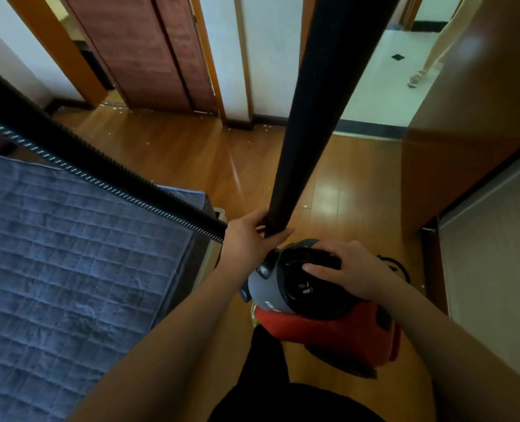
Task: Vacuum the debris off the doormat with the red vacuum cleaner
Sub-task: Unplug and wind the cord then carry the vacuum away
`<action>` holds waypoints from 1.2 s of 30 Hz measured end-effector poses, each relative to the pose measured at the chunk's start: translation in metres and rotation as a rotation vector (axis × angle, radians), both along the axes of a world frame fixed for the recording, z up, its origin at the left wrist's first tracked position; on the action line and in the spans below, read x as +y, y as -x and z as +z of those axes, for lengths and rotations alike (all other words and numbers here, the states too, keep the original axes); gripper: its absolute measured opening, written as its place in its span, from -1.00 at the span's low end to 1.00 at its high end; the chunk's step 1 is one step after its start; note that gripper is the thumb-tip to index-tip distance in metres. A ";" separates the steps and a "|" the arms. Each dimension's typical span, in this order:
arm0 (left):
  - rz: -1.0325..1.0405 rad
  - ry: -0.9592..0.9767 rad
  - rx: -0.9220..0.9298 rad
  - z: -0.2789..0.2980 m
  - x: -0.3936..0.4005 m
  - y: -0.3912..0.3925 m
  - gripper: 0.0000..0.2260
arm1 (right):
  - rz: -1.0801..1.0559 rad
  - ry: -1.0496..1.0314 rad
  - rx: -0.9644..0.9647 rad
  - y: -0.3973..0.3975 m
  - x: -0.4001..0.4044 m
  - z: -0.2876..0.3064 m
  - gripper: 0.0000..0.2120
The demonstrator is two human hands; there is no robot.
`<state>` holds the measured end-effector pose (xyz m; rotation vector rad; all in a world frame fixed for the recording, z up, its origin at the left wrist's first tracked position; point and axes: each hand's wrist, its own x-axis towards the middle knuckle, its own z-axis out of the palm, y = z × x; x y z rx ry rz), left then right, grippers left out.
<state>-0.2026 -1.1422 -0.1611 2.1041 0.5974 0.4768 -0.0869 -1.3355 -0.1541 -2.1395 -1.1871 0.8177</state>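
The red vacuum cleaner [328, 327] stands on the wooden floor just in front of me, with a grey and black top. My right hand [347, 269] grips the black handle on that top. My left hand [252, 236] holds the lower end of the black wand tube [322, 105], which rises towards the camera. The ribbed black hose [100, 181] runs from my left hand up and out to the left. No doormat shows in this view.
A bed with a blue quilted cover [63, 263] fills the left side. A brown wardrobe [471, 117] stands on the right. Reddish doors [143, 53] close the far wall; an open doorway to a white tiled floor [389, 77] lies far right. White crumbs [118, 109] dot the skirting.
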 end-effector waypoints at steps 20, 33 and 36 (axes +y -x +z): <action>0.133 0.057 -0.082 0.004 0.245 -0.190 -0.82 | 0.070 -0.002 -0.023 -0.205 0.259 0.001 -0.76; 0.299 0.029 -0.023 0.007 0.348 -0.364 -0.76 | 0.263 0.003 -0.054 -0.401 0.388 -0.009 -0.45; 0.345 0.010 -0.029 0.008 0.372 -0.387 -0.75 | 0.330 -0.004 -0.069 -0.432 0.422 -0.003 -0.51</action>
